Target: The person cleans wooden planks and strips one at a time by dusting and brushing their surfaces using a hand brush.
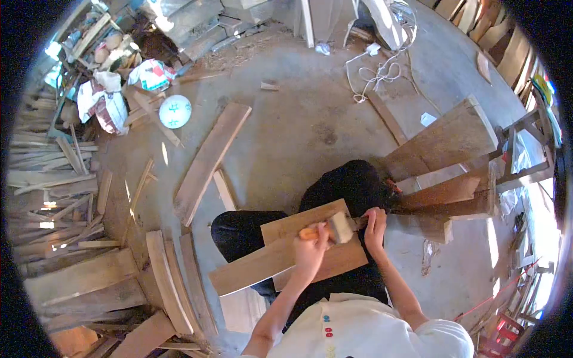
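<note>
boards on the legs: work under way, completion not shown

narrow board [253, 267] lies across wide board [292, 227] over the person's legs [346, 182], its left end jutting past the wide board's left edge. left hand [310, 253] grips an orange-handled tool [341, 228], head near that board's right edge; right hand [375, 230] is bent just beyond — its grasp cannot be confirmed. laying-out appears done; tool work seems unfinished — any fastening cannot be verified.
</note>
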`<state>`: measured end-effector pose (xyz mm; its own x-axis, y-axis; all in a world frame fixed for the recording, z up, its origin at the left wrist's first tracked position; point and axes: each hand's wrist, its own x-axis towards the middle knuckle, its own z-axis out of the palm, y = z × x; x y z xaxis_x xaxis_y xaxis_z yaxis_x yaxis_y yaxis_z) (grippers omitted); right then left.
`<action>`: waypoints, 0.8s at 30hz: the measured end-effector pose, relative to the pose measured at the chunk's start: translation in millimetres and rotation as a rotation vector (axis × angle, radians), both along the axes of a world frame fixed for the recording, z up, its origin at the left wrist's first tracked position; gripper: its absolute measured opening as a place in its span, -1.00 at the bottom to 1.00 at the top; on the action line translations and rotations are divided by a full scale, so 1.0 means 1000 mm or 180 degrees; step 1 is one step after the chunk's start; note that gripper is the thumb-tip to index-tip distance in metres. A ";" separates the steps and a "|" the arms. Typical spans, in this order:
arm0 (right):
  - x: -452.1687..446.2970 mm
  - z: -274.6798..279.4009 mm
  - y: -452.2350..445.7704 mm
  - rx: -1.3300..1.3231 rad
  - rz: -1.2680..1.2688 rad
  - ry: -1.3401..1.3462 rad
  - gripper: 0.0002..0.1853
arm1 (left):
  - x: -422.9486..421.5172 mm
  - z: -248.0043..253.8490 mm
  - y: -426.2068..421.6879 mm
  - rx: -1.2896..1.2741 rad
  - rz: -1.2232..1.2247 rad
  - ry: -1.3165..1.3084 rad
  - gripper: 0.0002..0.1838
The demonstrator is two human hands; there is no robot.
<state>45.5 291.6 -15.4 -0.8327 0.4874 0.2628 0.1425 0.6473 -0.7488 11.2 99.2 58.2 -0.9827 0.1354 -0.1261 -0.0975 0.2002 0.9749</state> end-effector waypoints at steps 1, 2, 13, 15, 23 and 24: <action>0.000 -0.002 -0.001 -0.0005 0.0008 0.0012 -0.66 | 0.002 -0.007 -0.024 -0.0170 0.0060 0.0108 -0.71; 0.001 -0.015 0.002 0.0212 -0.0012 -0.0133 -0.66 | 0.006 -0.004 -0.045 -0.0103 0.0343 -0.0146 -0.74; -0.005 -0.001 -0.003 -0.0019 0.0011 -0.0122 -0.59 | 0.097 0.018 -0.254 -0.1120 0.2854 -0.0264 -0.76; -0.005 -0.004 -0.001 0.0061 0.0037 -0.0106 -0.57 | 0.103 0.029 -0.273 -0.1526 0.3053 -0.0094 -0.74; -0.004 0.003 -0.003 0.0077 0.0048 -0.0149 -0.58 | 0.049 0.050 -0.253 -0.1825 0.3597 0.0836 -0.69; -0.005 0.005 -0.004 0.0040 0.0065 -0.0139 -0.59 | 0.030 0.053 -0.227 -0.1383 0.3295 0.1093 -0.70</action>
